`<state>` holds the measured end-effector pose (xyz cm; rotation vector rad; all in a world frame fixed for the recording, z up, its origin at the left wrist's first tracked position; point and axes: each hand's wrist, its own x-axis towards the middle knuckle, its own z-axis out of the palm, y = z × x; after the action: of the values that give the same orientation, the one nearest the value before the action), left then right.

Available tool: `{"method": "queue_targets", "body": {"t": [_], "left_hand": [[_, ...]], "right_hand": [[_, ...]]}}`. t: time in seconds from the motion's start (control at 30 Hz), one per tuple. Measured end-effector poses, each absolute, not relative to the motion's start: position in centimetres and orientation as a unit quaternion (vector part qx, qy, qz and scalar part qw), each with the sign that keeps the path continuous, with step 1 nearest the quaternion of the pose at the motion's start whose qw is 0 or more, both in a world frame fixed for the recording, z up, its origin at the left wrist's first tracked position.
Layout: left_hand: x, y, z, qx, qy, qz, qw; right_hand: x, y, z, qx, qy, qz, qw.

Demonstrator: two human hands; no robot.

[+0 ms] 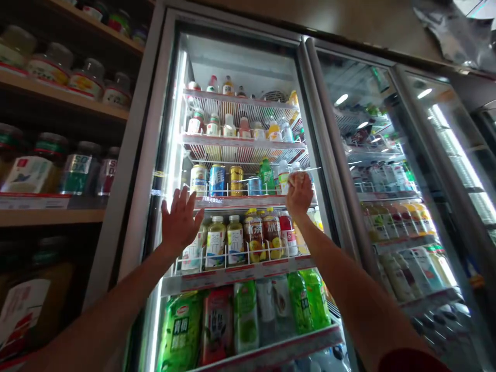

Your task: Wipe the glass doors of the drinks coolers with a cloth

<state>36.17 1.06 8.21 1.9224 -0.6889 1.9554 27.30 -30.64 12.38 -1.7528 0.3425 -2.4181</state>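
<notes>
The glass door of a drinks fridge stands in front of me, apparently closed. My left hand is spread with its fingers up, flat against or very near the left part of the glass. On the right side of the pane my right hand is closed around a pale crumpled cloth; most of it is hidden by the fingers. Behind the glass, cans such as a blue can and bottles such as an iced tea bottle line the wire shelves.
To the left, a wooden shelf carries jars and bottles, including a green-labelled soda bottle. A second fridge door adjoins on the right behind a metal frame. Silvery plastic sheeting lies at the top right.
</notes>
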Motion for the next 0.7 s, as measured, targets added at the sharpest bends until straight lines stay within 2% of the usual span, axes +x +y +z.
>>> {"method": "queue_targets", "body": {"t": [0.1, 0.27, 0.43, 0.6, 0.7], "left_hand": [[35.7, -1.1, 8.3, 0.661, -0.277, 0.685, 0.134], [35.0, -4.0, 8.2, 0.659, -0.277, 0.682, 0.156], [34.5, -5.6, 6.6, 0.656, -0.318, 0.676, 0.110], [34.1, -6.6, 5.2, 0.662, -0.335, 0.663, 0.103], [34.0, -6.9, 4.5, 0.665, -0.335, 0.657, 0.114]], "right_hand": [[27.1, -31.0, 11.1, -0.640, 0.042, -0.767, -0.025], [26.5, -32.6, 9.4, -0.582, 0.146, -0.798, 0.056], [26.3, -33.3, 6.9, -0.659, 0.039, -0.750, -0.041], [25.5, -34.3, 5.1, -0.601, 0.142, -0.785, 0.047], [25.7, -32.4, 2.7, -0.646, 0.049, -0.761, -0.023]]}}
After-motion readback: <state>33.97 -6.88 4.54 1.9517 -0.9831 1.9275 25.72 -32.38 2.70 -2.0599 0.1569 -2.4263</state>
